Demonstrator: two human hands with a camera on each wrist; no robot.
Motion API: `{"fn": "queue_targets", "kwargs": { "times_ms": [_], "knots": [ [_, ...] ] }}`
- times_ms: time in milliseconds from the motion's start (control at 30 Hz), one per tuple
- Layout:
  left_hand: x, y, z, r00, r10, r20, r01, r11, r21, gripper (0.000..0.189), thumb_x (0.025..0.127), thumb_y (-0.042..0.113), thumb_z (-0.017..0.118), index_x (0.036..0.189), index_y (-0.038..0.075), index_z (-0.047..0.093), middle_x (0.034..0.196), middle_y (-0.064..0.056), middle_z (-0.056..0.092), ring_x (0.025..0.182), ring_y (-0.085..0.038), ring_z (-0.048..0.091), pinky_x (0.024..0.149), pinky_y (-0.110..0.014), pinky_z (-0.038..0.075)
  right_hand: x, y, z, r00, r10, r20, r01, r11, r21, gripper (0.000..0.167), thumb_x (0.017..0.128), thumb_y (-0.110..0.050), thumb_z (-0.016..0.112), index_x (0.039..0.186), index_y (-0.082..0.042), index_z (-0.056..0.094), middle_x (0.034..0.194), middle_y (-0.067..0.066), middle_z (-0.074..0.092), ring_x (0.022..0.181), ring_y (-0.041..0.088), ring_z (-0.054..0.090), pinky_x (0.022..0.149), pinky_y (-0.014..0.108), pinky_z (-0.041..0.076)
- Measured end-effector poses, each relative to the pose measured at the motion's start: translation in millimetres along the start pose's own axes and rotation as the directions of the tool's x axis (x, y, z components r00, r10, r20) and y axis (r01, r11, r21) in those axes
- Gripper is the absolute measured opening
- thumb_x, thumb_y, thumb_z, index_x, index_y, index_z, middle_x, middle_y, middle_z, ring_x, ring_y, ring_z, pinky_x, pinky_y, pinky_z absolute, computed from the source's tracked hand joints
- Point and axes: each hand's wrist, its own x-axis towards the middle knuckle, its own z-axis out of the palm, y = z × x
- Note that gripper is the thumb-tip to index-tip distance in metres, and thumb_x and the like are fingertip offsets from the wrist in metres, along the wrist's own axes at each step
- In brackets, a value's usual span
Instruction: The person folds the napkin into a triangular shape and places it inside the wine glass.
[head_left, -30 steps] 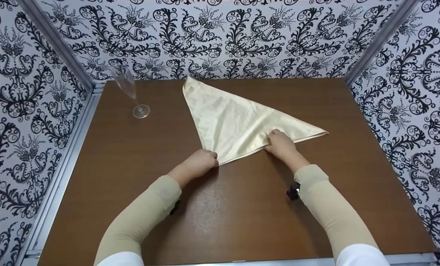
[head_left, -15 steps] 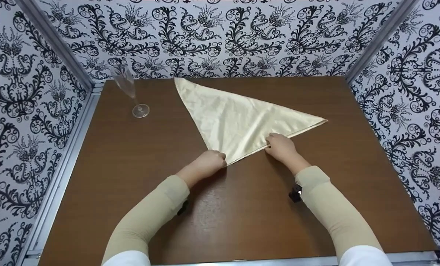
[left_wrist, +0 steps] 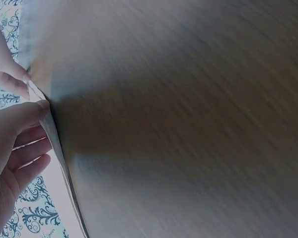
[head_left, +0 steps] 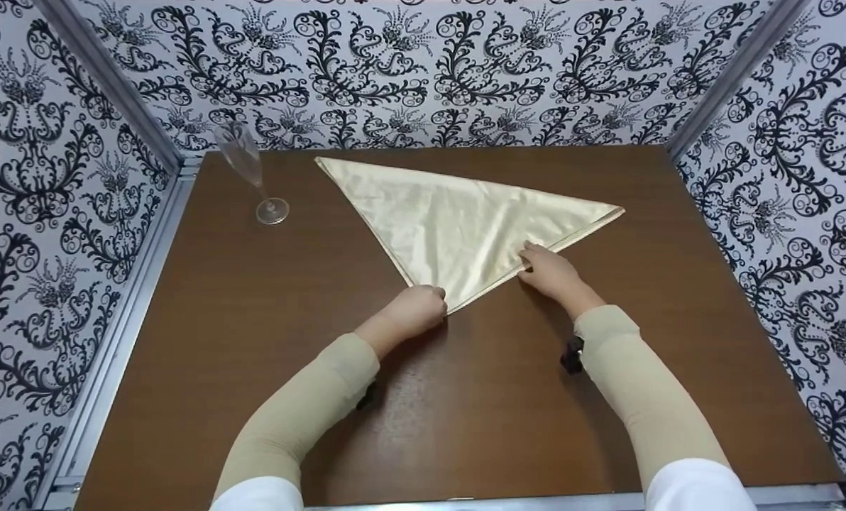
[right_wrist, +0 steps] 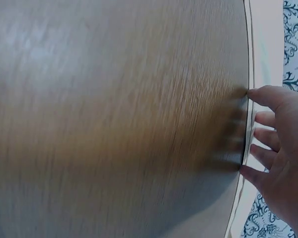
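A cream satin cloth napkin, folded into a triangle, lies on the brown table with a point toward the person. My left hand pinches it close to that near point. The left wrist view shows the thumb on the folded edge, the other fingers on the far side. On the right-hand edge, my right hand touches the fabric. Its fingers are spread and only slightly bent in the right wrist view, the thumb apart from them at the edge.
A clear champagne flute stands at the table's back left, left of the napkin. The brown table is framed by metal rails and patterned walls at the back and sides.
The napkin has turned counterclockwise: its far-left point moved left, its right point moved away from the person. My left hand shifted right with the near point; my right hand's fingers look less curled.
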Motion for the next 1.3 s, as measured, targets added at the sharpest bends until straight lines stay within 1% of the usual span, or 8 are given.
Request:
{"fn": "queue_targets", "kwargs": {
  "times_ms": [233, 367, 500, 600, 733, 900, 1167, 1300],
  "knots": [
    [-2.5, -4.7, 3.1, 1.000, 0.005, -0.004, -0.006, 0.996, -0.085, 0.021, 0.087, 0.005, 0.062, 0.066, 0.006, 0.066, 0.072, -0.007, 0.057, 0.062, -0.025, 0.057, 0.055, -0.038, 0.050, -1.2, -5.1, 3.6, 0.999, -0.051, -0.005, 0.050, 0.996, -0.073, 0.038, 0.093, -0.019, 0.058, 0.120, 0.007, 0.059, 0.147, 0.029, 0.036, 0.135, 0.044, 0.034, 0.109, 0.051, 0.030],
    [-4.1, -6.4, 5.3, 1.000, 0.002, -0.014, -0.004, 0.994, -0.112, 0.021, 0.088, 0.007, 0.063, 0.067, 0.007, 0.066, 0.070, -0.006, 0.055, 0.061, -0.024, 0.056, 0.055, -0.037, 0.049, -5.3, -7.4, 5.0, 0.998, -0.056, -0.007, 0.055, 0.994, -0.099, 0.044, 0.094, -0.021, 0.060, 0.129, 0.005, 0.057, 0.147, 0.028, 0.037, 0.135, 0.043, 0.035, 0.109, 0.051, 0.031],
    [-4.4, -6.3, 6.6, 1.000, 0.010, -0.012, -0.010, 0.998, -0.060, 0.021, 0.088, 0.005, 0.063, 0.068, 0.009, 0.064, 0.069, -0.005, 0.055, 0.061, -0.022, 0.056, 0.055, -0.035, 0.048, -8.5, -7.9, 5.1, 0.999, -0.041, -0.005, 0.041, 0.992, -0.120, 0.049, 0.095, -0.022, 0.059, 0.136, 0.004, 0.053, 0.148, 0.025, 0.038, 0.137, 0.040, 0.035, 0.108, 0.052, 0.032],
    [-4.9, -5.9, 6.9, 1.000, 0.016, -0.020, -0.016, 1.000, -0.021, 0.021, 0.087, 0.003, 0.063, 0.067, 0.010, 0.063, 0.068, -0.005, 0.055, 0.060, -0.022, 0.056, 0.054, -0.034, 0.048, -10.1, -7.1, 6.1, 0.999, -0.039, -0.003, 0.038, 0.988, -0.153, 0.048, 0.096, -0.023, 0.059, 0.137, 0.001, 0.054, 0.148, 0.023, 0.039, 0.136, 0.038, 0.036, 0.107, 0.052, 0.033],
    [-6.4, -5.8, 6.8, 0.999, 0.019, -0.042, -0.020, 0.999, -0.028, 0.019, 0.085, 0.005, 0.064, 0.067, 0.010, 0.062, 0.067, -0.005, 0.055, 0.060, -0.023, 0.056, 0.054, -0.036, 0.048, -12.5, -6.4, 8.1, 0.999, -0.042, -0.018, 0.038, 0.983, -0.180, 0.043, 0.096, -0.023, 0.060, 0.133, -0.001, 0.058, 0.146, 0.021, 0.043, 0.134, 0.037, 0.040, 0.106, 0.051, 0.035],
    [-8.1, -5.8, 6.8, 0.999, 0.014, -0.041, -0.016, 0.999, -0.048, 0.019, 0.085, 0.009, 0.066, 0.067, 0.009, 0.066, 0.069, -0.005, 0.057, 0.061, -0.023, 0.058, 0.057, -0.037, 0.049, -15.4, -6.2, 10.8, 0.997, -0.056, -0.049, 0.046, 0.983, -0.179, 0.039, 0.096, -0.021, 0.061, 0.130, -0.002, 0.062, 0.144, 0.020, 0.045, 0.133, 0.036, 0.042, 0.106, 0.050, 0.036],
    [-5.6, -3.3, 6.2, 0.999, 0.021, -0.038, -0.020, 1.000, 0.011, 0.022, 0.086, 0.009, 0.062, 0.065, 0.010, 0.067, 0.068, -0.004, 0.059, 0.059, -0.022, 0.059, 0.055, -0.037, 0.049, -17.0, -5.0, 9.0, 0.994, -0.080, -0.081, 0.069, 0.989, -0.130, 0.035, 0.094, -0.018, 0.064, 0.124, -0.001, 0.065, 0.141, 0.023, 0.048, 0.130, 0.038, 0.045, 0.104, 0.050, 0.038],
    [-8.0, -1.6, 5.3, 0.999, 0.021, -0.049, -0.021, 1.000, 0.007, 0.022, 0.087, 0.011, 0.064, 0.065, 0.011, 0.067, 0.067, -0.003, 0.058, 0.058, -0.023, 0.058, 0.053, -0.038, 0.048, -16.4, -9.2, 7.6, 0.995, -0.078, -0.061, 0.069, 0.988, -0.138, 0.032, 0.093, -0.018, 0.066, 0.119, 0.001, 0.067, 0.140, 0.026, 0.048, 0.129, 0.040, 0.045, 0.103, 0.050, 0.038]
  ]
}}
